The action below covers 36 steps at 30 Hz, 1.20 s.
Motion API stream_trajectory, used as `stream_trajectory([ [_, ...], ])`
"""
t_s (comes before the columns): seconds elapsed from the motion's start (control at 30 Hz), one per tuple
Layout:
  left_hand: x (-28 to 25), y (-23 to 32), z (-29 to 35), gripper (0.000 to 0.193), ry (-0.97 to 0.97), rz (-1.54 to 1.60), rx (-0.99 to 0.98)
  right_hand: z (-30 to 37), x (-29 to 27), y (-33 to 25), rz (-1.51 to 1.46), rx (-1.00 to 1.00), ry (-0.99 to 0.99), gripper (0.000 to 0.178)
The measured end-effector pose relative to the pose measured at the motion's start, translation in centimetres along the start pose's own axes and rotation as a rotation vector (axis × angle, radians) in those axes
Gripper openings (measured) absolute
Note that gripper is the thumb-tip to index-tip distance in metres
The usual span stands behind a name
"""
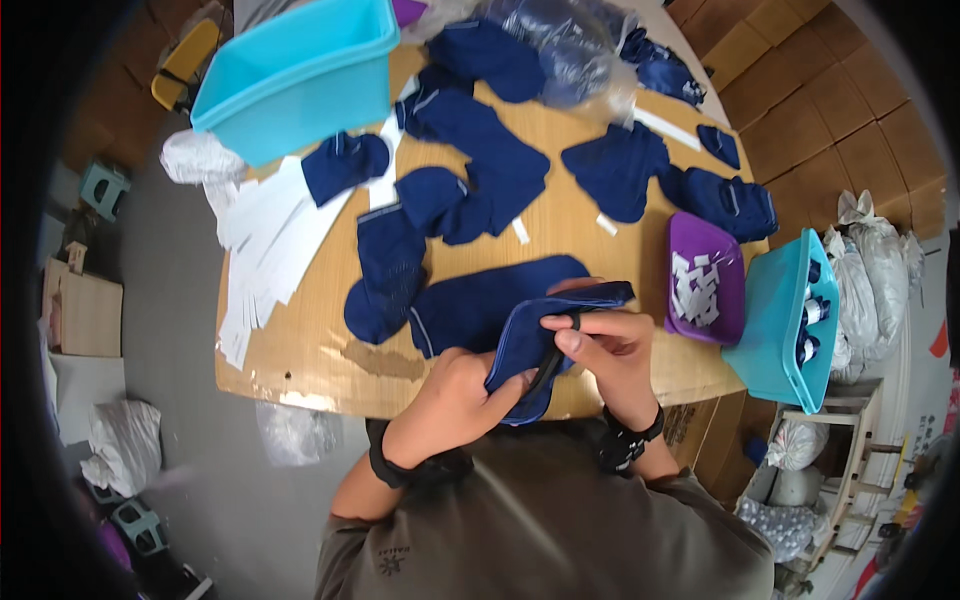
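Both my hands hold a navy blue fabric piece, probably a sock, just above the table's near edge. My left hand is closed on its lower left part, thumb on top. With thumb and fingertips my right hand pinches a narrow black strip at the piece's right side. That strip runs down towards my left thumb; whether it belongs to the piece I cannot tell. Under and behind the held piece a long navy sock lies flat. Another folded navy sock rests to its left.
More navy socks are scattered across the wooden table. White paper strips fan out at left, near a turquoise bin. A purple basket with white slips and a turquoise bin stand at right. Plastic bags lie behind.
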<state>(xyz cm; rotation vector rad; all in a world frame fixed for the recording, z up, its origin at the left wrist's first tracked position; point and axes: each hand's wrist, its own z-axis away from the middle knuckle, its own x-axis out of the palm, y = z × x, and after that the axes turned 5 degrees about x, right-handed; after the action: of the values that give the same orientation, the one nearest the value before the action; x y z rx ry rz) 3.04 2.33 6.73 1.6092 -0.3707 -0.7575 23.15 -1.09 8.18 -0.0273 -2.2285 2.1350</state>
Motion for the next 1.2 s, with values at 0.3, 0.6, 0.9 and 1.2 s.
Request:
stream_trajectory([
  [0.3, -2.3, -3.2, 0.6, 0.034, 0.385, -0.486, 0.402, 1.7, -1.4, 1.5, 0.215, -0.134, 0.58, 0.013],
  [0.6, -4.1, -5.3, 2.9, 0.027, 0.345, -0.792, 0.331, -0.4, -1.9, 3.0, 0.077, -0.119, 0.812, 0.02],
  [0.9, -2.4, -6.2, 3.9, 0.039, 0.295, -0.881, 0.269, 1.0, -3.0, 5.6, -0.101, -0.02, 0.758, 0.015],
  [1.2, -2.9, -5.5, 2.3, 0.041, 0.332, -0.958, 0.415, -0.1, -2.2, 5.5, -0.184, -0.089, 0.667, 0.01],
])
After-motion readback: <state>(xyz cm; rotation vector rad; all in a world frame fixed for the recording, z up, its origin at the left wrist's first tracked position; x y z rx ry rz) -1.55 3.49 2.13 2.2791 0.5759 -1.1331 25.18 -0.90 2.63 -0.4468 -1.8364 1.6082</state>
